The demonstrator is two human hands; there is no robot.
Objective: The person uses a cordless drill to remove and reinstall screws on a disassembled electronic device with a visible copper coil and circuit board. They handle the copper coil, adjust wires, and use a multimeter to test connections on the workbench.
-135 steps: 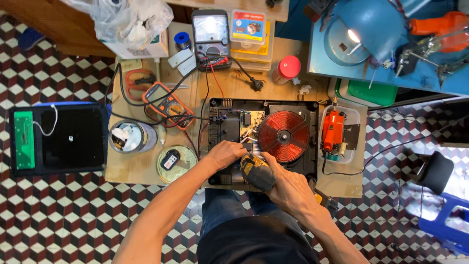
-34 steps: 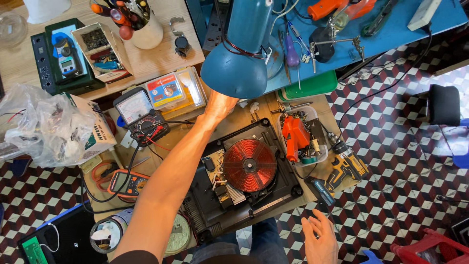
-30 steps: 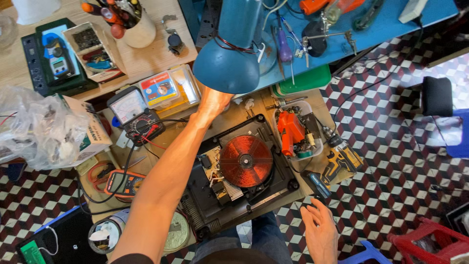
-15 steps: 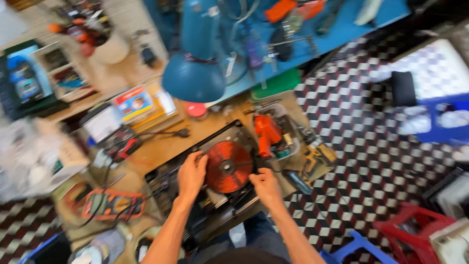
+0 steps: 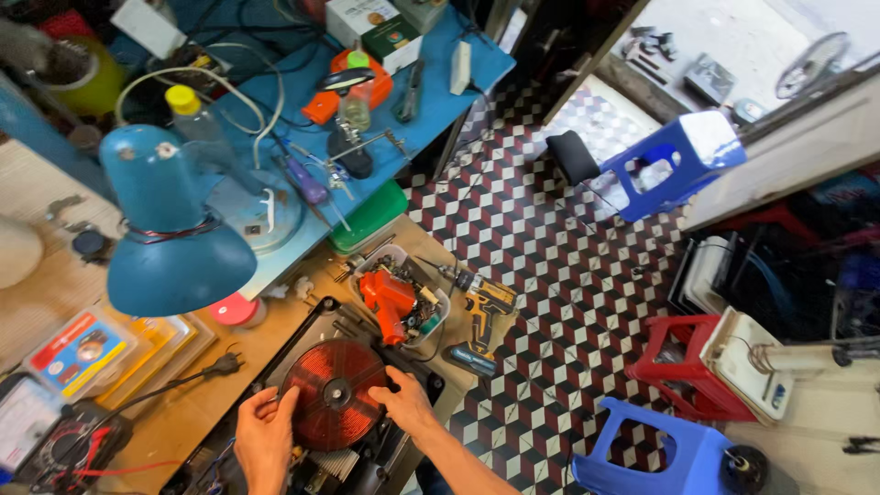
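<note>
Blue desk lamp [image 5: 174,229] hangs up left. My left hand [image 5: 266,438] and right hand [image 5: 406,411] are both clamped on opposite edges of the copper coil [image 5: 332,406], which sits in the opened black cooker base [image 5: 367,463]; orange drill [image 5: 387,301] just right

This was a small repair workshop. A cluttered wooden workbench [image 5: 266,339] held an opened appliance with a copper coil [image 5: 332,405], a multimeter [image 5: 64,447] at near left and a cordless drill [image 5: 486,307], under a blue desk lamp [image 5: 170,238]. Plastic stools [image 5: 674,165] stood right on the checkered tile floor [image 5: 550,266].
</note>
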